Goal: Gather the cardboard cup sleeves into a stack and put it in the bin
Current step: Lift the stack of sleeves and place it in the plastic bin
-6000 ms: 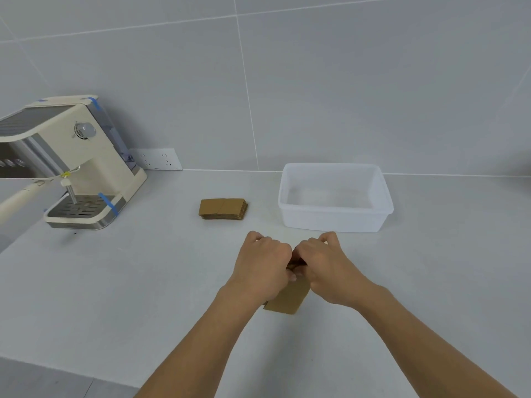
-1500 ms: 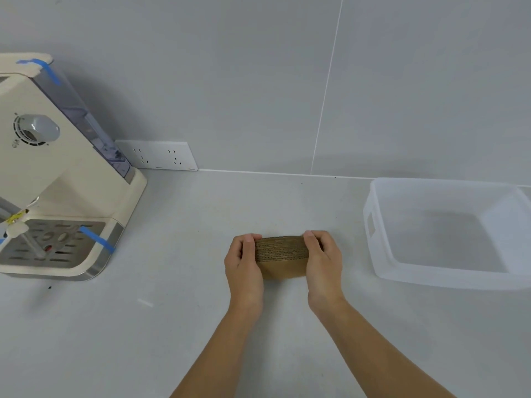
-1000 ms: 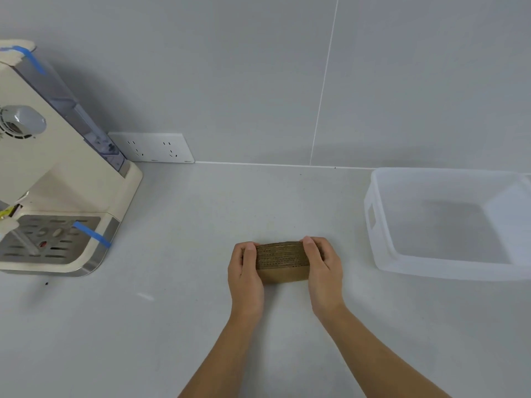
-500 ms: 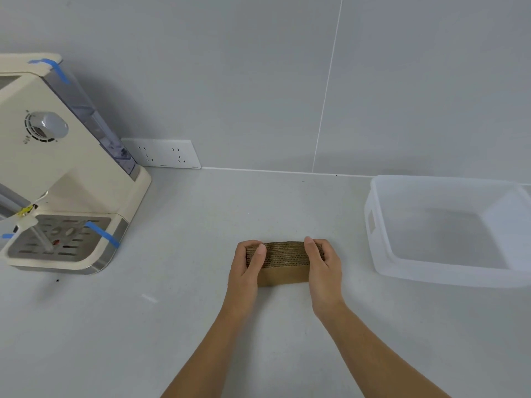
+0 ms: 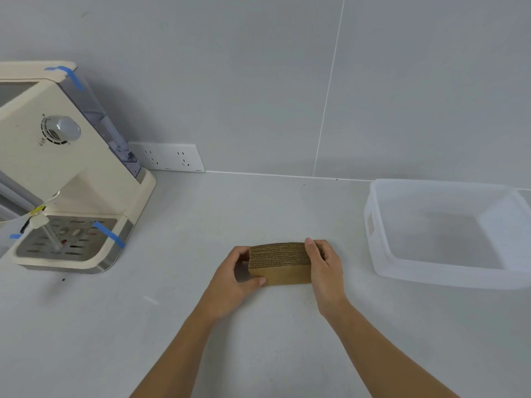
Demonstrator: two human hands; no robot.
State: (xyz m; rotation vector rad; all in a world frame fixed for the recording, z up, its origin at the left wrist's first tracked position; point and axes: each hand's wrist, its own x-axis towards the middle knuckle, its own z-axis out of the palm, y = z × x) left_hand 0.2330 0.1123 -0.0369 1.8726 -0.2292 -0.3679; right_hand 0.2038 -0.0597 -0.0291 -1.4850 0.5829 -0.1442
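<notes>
A stack of brown cardboard cup sleeves [image 5: 280, 262] stands on edge on the grey counter, its corrugated top edges facing up. My left hand [image 5: 234, 278] cups its left end, thumb across the front face. My right hand [image 5: 326, 265] presses the right end, fingers wrapped over the top. Both hands grip the stack between them. The translucent white plastic bin [image 5: 373, 225] sits to the right, apart from the stack, with nothing inside.
A cream espresso machine [image 5: 57, 173] with blue tape strips stands at the left, its drip tray facing me. A white wall socket strip [image 5: 169, 156] sits behind it. A grey tiled wall bounds the counter at the back.
Earlier my hands worked a single sleeve nearer the front while a pile lay further back. Over the last second both hands have stayed on the gathered stack; my left thumb has slid across its front.
</notes>
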